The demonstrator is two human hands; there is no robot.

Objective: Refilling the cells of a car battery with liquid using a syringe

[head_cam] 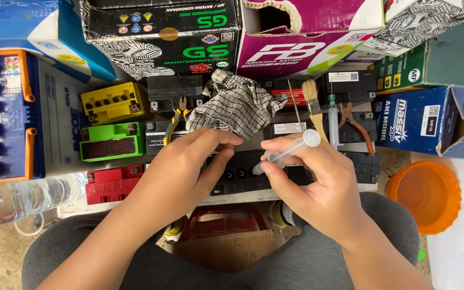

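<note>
Syringe in right hand

light: bright, even daylight | shadows: soft | focus: sharp | edges: slight wide-angle bend

Black box with green print and zebra pattern – above left hand. Magenta-and-white box, top torn open – above right hand. Dark green box and blue box – up and right of right hand. Blue-and-white box far up-left of left hand. Small white labels: one on black battery just above right hand, one higher, with square code.
</note>
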